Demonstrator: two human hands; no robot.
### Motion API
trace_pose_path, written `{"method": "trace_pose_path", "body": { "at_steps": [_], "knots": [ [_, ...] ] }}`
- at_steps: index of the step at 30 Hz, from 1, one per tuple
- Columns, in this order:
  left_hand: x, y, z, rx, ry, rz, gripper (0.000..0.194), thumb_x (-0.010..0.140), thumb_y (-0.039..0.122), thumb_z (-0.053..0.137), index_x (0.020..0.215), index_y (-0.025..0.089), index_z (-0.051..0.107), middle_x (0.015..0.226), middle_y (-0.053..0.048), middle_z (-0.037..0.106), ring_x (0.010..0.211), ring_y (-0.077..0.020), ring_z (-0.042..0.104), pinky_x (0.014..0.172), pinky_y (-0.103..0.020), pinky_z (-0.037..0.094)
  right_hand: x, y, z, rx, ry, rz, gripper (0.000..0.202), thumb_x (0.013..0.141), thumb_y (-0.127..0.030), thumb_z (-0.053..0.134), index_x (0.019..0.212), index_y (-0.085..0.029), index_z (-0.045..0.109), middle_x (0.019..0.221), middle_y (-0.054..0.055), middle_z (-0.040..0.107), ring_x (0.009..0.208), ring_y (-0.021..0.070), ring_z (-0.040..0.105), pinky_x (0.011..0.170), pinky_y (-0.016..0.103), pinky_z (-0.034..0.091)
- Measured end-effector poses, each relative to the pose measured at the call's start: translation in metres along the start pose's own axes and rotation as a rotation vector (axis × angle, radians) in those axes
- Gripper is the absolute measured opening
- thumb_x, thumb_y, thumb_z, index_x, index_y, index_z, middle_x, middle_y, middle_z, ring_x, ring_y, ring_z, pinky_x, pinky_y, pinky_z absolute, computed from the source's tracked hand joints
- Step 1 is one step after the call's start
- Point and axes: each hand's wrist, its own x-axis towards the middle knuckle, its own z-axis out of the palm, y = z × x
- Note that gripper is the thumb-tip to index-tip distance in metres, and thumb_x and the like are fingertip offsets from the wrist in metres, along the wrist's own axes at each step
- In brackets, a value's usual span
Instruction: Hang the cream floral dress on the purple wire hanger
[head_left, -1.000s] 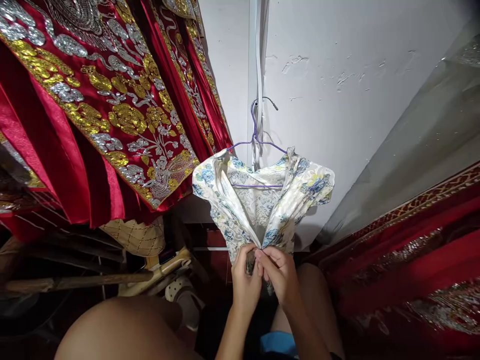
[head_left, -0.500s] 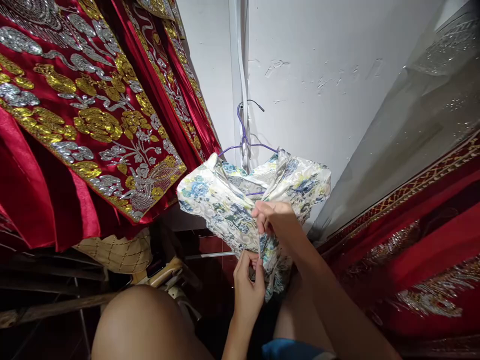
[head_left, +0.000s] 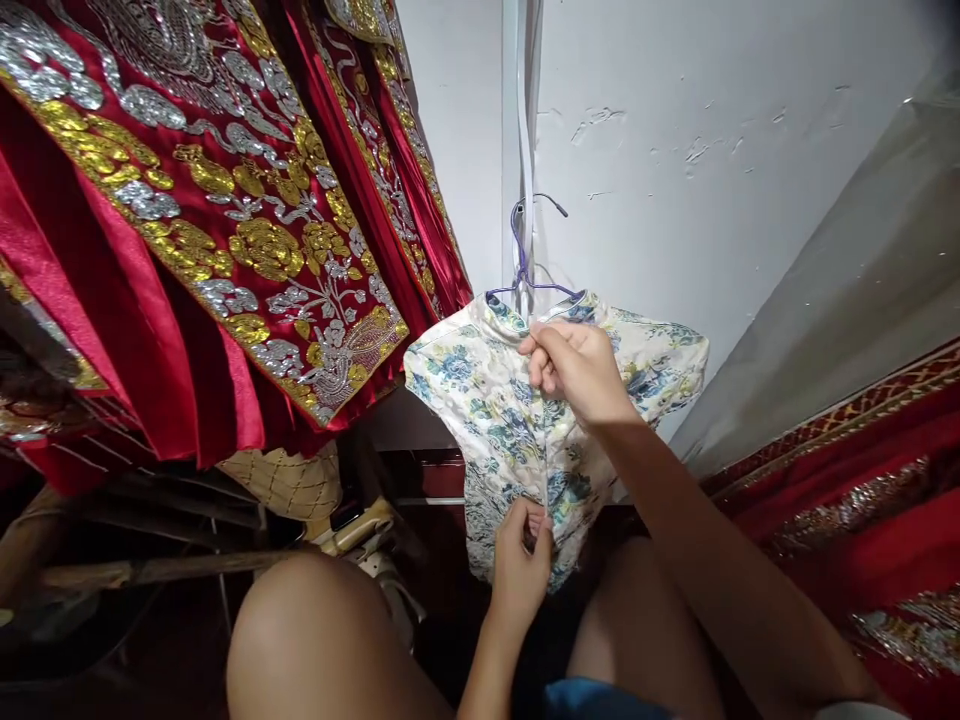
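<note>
A white garment with a blue and yellow floral pattern (head_left: 495, 410) hangs on a thin purple hanger (head_left: 523, 278) in the head view. My right hand (head_left: 577, 368) pinches the garment's front opening just under the collar. Lower down on the same front seam, my left hand (head_left: 523, 548) grips the fabric between thumb and fingers. The cloth between the two hands is stretched fairly straight. Whatever small part the right fingertips hold is hidden by them.
Red costumes with gold and silver sequins (head_left: 270, 250) hang at the left. A white pole (head_left: 525, 120) stands against the pale wall (head_left: 675, 140). More red cloth (head_left: 885, 500) and a clear plastic cover (head_left: 840, 260) are at the right. Wooden furniture (head_left: 127, 572) is lower left.
The right hand has moved up to the collar, pulling the garment front up and closed; its neckline gaped before. The fabric now lies flatter. The whole view has shifted, so things appear further right.
</note>
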Motion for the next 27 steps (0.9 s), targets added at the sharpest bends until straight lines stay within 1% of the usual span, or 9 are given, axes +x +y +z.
{"method": "trace_pose_path", "body": {
  "at_steps": [4,9,14,16,19,21,23,25,27],
  "knots": [
    [0.024,0.018,-0.02,-0.035,0.063,0.023,0.013,0.094,0.029,0.057,0.096,0.017,0.062,0.091,-0.007,0.065,0.086,-0.0193,0.06,0.08,-0.032,0.047,-0.014,0.006,-0.002,-0.045,0.01,-0.063,0.031,0.09,-0.037,0.062,0.068,-0.015,0.066,0.043,-0.002,0.057,0.035,0.0063,0.043,0.039,0.018,0.033],
    [0.073,0.075,-0.043,-0.014,0.2,0.273,0.02,0.091,0.026,0.063,0.109,0.018,0.059,0.097,-0.007,0.065,0.088,-0.0183,0.061,0.083,-0.032,0.048,-0.021,-0.002,-0.003,-0.072,0.014,-0.068,0.033,0.09,-0.038,0.061,0.067,-0.016,0.066,0.043,-0.002,0.056,0.036,0.0076,0.043,0.039,0.02,0.034],
    [0.106,0.119,-0.05,0.025,0.017,0.553,0.038,0.089,0.014,0.06,0.125,0.019,0.051,0.102,-0.006,0.063,0.093,-0.0188,0.062,0.085,-0.032,0.049,-0.031,-0.006,0.003,-0.064,-0.001,-0.114,0.032,0.094,-0.036,0.057,0.069,-0.017,0.066,0.046,-0.002,0.055,0.039,0.0074,0.045,0.042,0.02,0.037],
    [0.111,0.124,-0.051,0.045,-0.058,0.597,0.041,0.087,0.009,0.057,0.126,0.019,0.05,0.099,-0.005,0.064,0.093,-0.019,0.062,0.084,-0.031,0.049,-0.032,-0.007,0.006,-0.069,-0.005,-0.126,0.033,0.095,-0.036,0.057,0.069,-0.017,0.066,0.046,-0.003,0.055,0.039,0.0073,0.045,0.042,0.02,0.037],
    [0.116,0.12,-0.053,0.023,-0.089,0.598,0.026,0.09,0.008,0.052,0.113,0.019,0.056,0.092,-0.003,0.065,0.087,-0.0165,0.063,0.081,-0.028,0.049,-0.029,-0.009,0.008,-0.083,-0.017,-0.124,0.034,0.095,-0.037,0.057,0.069,-0.018,0.065,0.046,-0.003,0.055,0.039,0.0074,0.045,0.041,0.02,0.037],
    [0.12,0.117,-0.056,-0.002,-0.032,0.583,0.013,0.095,0.013,0.05,0.104,0.019,0.058,0.089,-0.003,0.065,0.085,-0.0151,0.063,0.08,-0.028,0.05,-0.025,-0.011,0.007,-0.074,-0.013,-0.129,0.033,0.095,-0.039,0.057,0.07,-0.018,0.065,0.046,-0.003,0.055,0.039,0.0075,0.045,0.041,0.02,0.036],
    [0.126,0.117,-0.06,-0.018,0.114,0.597,0.01,0.097,0.021,0.053,0.105,0.019,0.058,0.095,-0.005,0.065,0.088,-0.0154,0.063,0.082,-0.029,0.05,-0.023,-0.012,0.005,-0.061,0.011,-0.134,0.033,0.095,-0.04,0.058,0.072,-0.018,0.065,0.046,-0.003,0.054,0.037,0.0075,0.044,0.039,0.02,0.036],
    [0.135,0.122,-0.066,-0.018,0.286,0.656,0.021,0.097,0.027,0.056,0.116,0.019,0.057,0.105,-0.007,0.064,0.095,-0.0173,0.063,0.085,-0.031,0.051,-0.022,-0.013,0.004,-0.064,0.036,-0.136,0.033,0.094,-0.042,0.058,0.072,-0.018,0.065,0.045,-0.003,0.053,0.036,0.0074,0.043,0.038,0.02,0.035],
    [0.147,0.131,-0.073,0.035,0.321,0.718,0.029,0.098,0.03,0.055,0.125,0.021,0.055,0.109,-0.008,0.064,0.099,-0.0187,0.063,0.085,-0.032,0.051,-0.024,-0.013,0.003,-0.08,0.049,-0.136,0.034,0.094,-0.044,0.059,0.072,-0.019,0.064,0.045,-0.003,0.053,0.036,0.0074,0.043,0.038,0.021,0.035]
  ]
}}
